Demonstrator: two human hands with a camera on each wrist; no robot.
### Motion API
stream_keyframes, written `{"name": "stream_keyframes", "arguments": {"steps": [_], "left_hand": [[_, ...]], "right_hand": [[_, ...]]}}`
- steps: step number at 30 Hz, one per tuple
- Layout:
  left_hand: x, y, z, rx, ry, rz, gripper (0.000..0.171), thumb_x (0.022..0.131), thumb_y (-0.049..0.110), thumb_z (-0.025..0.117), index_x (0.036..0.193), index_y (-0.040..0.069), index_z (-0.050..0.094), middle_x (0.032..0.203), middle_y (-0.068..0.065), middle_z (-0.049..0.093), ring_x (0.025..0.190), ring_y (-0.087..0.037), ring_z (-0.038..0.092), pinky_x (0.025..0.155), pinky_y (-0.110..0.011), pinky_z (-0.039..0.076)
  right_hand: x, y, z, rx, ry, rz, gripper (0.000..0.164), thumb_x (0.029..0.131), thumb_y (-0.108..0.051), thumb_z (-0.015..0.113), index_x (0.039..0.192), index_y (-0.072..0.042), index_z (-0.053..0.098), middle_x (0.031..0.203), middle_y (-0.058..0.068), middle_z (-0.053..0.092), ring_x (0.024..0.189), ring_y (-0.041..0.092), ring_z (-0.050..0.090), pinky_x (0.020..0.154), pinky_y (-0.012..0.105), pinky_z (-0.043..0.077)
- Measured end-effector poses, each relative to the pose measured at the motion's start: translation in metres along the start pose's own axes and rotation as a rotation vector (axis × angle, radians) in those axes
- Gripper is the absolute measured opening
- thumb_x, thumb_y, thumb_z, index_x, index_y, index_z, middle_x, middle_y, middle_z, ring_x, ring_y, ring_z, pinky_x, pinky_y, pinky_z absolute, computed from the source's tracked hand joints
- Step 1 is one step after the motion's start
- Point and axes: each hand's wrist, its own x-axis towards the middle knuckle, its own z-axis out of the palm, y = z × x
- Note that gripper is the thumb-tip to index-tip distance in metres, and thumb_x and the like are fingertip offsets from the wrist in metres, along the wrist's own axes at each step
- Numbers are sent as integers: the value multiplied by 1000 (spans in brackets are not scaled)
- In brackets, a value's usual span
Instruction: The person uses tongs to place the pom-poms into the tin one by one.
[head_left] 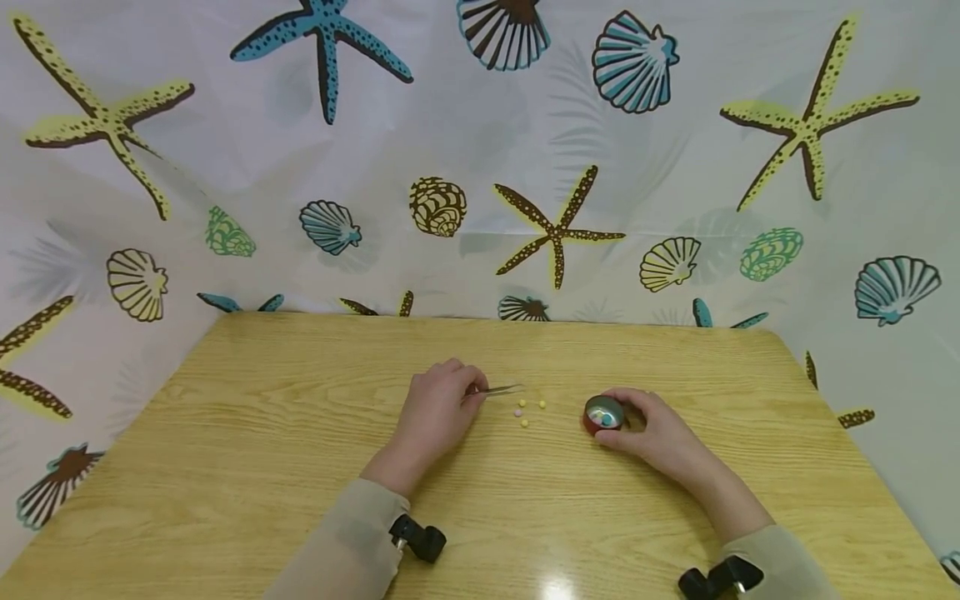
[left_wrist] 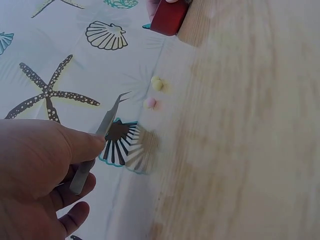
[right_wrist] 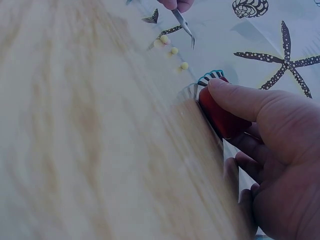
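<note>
Between thumb and fingers my left hand (head_left: 441,406) pinches a pair of metal tweezers (left_wrist: 108,122), whose bent tips stand slightly apart with nothing between them. Several small yellow beads (head_left: 542,404) and a pink one (head_left: 517,412) lie loose on the table just right of the tips. My right hand (head_left: 660,435) grips a small round red tin (right_wrist: 222,112) from its right side. In the head view the tin's opening faces up, and a few small pieces, one of them teal (head_left: 607,420), show inside. The left wrist view shows only part of the tin at its top edge.
The wooden table (head_left: 300,400) has a light grain and a shiny spot near its front edge. Behind it and along both sides hangs a white cloth (head_left: 480,125) printed with starfish and shells. A black wrist camera (head_left: 417,537) sits on each sleeve.
</note>
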Motion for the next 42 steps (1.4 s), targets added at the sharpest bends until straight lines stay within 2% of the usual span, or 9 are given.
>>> {"name": "stream_keyframes", "arguments": {"steps": [14,23,42], "left_hand": [[-2,-15,1,-11,-49,-2,6,101,14,84,105,15,80,95,3,68,89,-21,62,88,-50,51],[-3,-12,3,14,-94,18,6,101,12,83,106,15,80,93,3,67,86,-19,60,87,-49,51],[-5,-11,5,40,-90,2,6,101,13,84,103,17,79,93,4,67,88,-20,61,89,-51,50]], "right_hand": [[2,-2,0,-8,1,-1,68,97,-37,89,153,-10,62,153,18,57,150,42,45,125,65,29],[1,-4,0,2,-15,13,69,98,-36,88,154,-6,60,153,19,58,152,43,43,127,66,26],[2,-2,2,-3,-5,5,70,97,-36,89,154,-6,61,153,18,59,152,43,43,127,66,26]]}}
